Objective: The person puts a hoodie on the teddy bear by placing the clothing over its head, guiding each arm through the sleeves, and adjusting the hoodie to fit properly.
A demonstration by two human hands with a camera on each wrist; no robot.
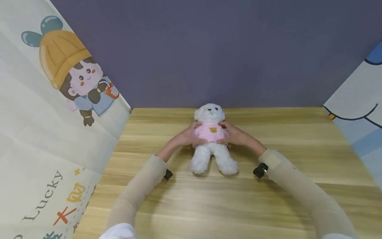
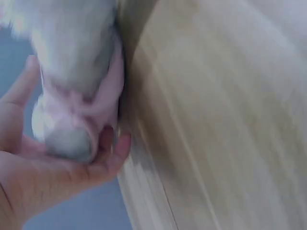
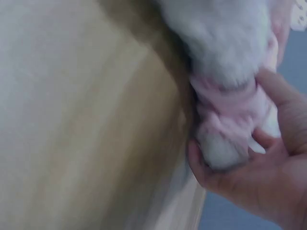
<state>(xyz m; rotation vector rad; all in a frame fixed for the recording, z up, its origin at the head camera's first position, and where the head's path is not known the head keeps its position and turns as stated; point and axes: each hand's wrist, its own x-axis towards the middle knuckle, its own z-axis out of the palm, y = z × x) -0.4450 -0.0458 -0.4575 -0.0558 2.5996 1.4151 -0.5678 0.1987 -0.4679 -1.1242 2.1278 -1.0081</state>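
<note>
A white teddy bear [image 1: 211, 134] in a pink top with a small brown bear picture lies face up on the wooden table, head toward the back wall, legs toward me. My left hand [image 1: 192, 134] grips its body from the left, thumb over the lower edge of the top. From the right, my right hand [image 1: 235, 134] grips the opposite side in the same way. In the left wrist view, the fingers [image 2: 120, 151] curl around the bear's arm by the pink sleeve. The right wrist view shows the fingers [image 3: 196, 163] wrapped round the other arm, with the thumb on the pink cloth.
The wooden table [image 1: 238, 205] runs back to a dark purple-grey wall [image 1: 209, 53]. A white curtain with a cartoon child [image 1: 86, 76] hangs on the left. Another printed cloth [image 1: 355, 96] bounds the right side. Small black devices [image 1: 260, 170] sit at both wrists.
</note>
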